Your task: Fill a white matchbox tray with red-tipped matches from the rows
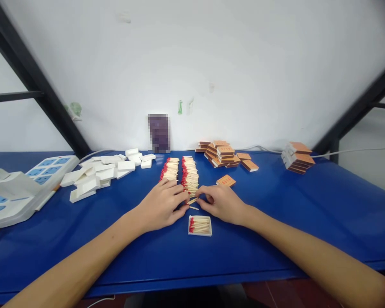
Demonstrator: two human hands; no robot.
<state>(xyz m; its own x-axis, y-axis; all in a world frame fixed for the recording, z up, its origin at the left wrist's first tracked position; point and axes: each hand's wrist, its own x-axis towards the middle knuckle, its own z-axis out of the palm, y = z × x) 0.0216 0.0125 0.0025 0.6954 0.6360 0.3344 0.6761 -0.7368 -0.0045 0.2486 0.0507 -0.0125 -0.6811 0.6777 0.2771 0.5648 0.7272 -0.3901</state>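
Left hand point(167, 202) and right hand point(223, 204) sat narrow at matches point(193, 200), hold unclear; we judged these light, brittle, best pinched mid-stick.

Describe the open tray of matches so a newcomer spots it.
On the blue table, find the left hand and right hand. Just nearer the camera lies a white tray. Unlike the heaped trays at left, it shows red-tipped matches inside.
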